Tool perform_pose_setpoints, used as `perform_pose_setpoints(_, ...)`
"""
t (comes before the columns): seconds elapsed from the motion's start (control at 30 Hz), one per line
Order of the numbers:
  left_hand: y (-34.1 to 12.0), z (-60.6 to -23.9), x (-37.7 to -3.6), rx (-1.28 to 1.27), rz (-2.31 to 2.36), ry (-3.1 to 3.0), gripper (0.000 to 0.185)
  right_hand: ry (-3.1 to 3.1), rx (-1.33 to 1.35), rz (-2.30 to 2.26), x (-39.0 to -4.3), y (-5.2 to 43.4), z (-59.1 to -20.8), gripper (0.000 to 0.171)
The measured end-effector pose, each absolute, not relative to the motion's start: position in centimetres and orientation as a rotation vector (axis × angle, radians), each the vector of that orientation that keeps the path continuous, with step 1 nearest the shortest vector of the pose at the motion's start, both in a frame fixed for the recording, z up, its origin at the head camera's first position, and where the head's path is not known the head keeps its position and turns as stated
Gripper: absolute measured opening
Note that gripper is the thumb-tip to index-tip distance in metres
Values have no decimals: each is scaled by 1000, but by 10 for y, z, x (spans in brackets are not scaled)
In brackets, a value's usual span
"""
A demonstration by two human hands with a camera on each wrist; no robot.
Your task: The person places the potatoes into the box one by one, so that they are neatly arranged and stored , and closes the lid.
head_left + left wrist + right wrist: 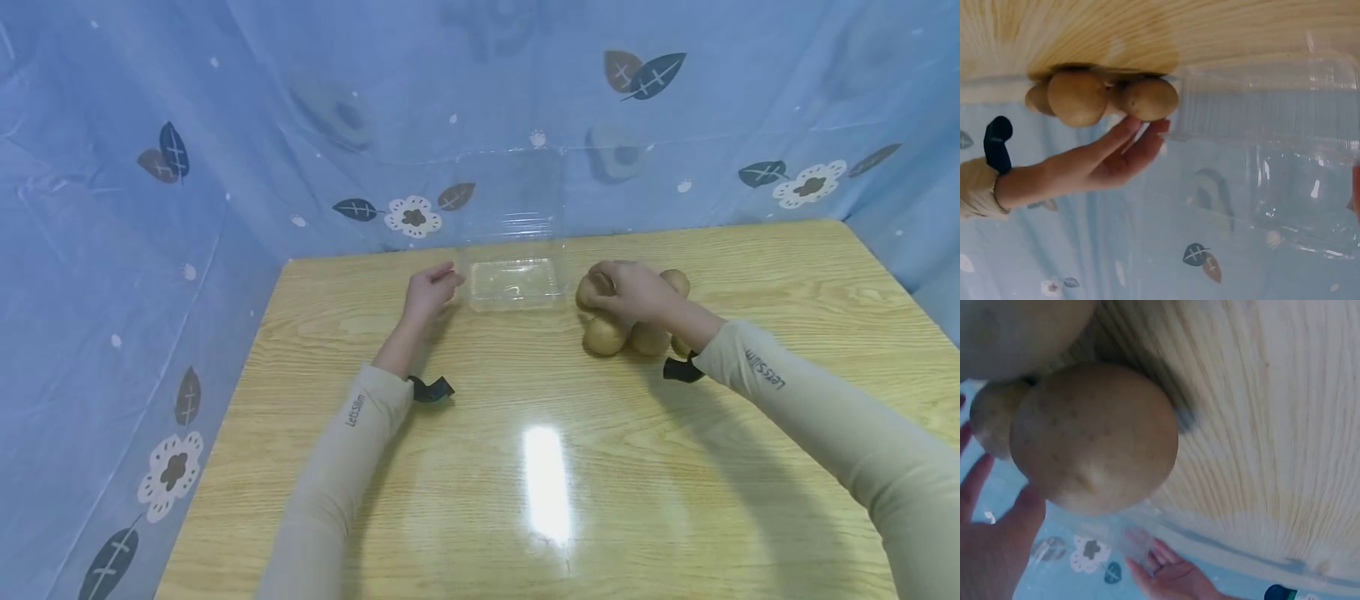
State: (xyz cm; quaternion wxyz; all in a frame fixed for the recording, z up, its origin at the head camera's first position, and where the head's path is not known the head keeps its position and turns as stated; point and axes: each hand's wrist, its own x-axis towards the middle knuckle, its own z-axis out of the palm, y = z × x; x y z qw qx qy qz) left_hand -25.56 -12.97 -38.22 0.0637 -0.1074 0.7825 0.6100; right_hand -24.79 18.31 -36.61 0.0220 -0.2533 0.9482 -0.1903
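glossy woodgrain table, round rough potatoes, clear plastic box

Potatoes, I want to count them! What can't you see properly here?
- Potatoes, head view: the right hand covers the pile, so the count is unsure.
- Right hand's grip, head view: fingers lie over one potato; curl unclear.
- Clear box, left wrist view: cut off by the right edge.
- Right wrist view: near potato blurred.

On the surface we see a clear tray near the far edge, its lid upright behind it. Our left hand lies just left of it; the potatoes cluster to its right, under our right hand.
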Motion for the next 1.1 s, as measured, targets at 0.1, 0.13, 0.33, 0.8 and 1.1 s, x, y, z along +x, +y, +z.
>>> perform_pose_setpoints(0.1,-128,-387,-255,-349,1880,2273,41,2878,-741,-591,-249,180,-366,43)
perform_pose_setpoints(0.13,-127,-389,-255,-362,1902,2243,40,2860,-728,-590,-249,179,-366,44)
perform_pose_setpoints(0.33,-124,-394,-256,-499,2067,2047,34,2798,-677,-608,-251,174,-366,49)
perform_pose_setpoints(0.8,-121,-392,-257,-578,2188,1889,32,2837,-758,-562,-267,175,-367,45)
perform_pose_setpoints(1.1,-123,-393,-257,-560,2231,1847,34,2904,-703,-612,-288,169,-332,52)
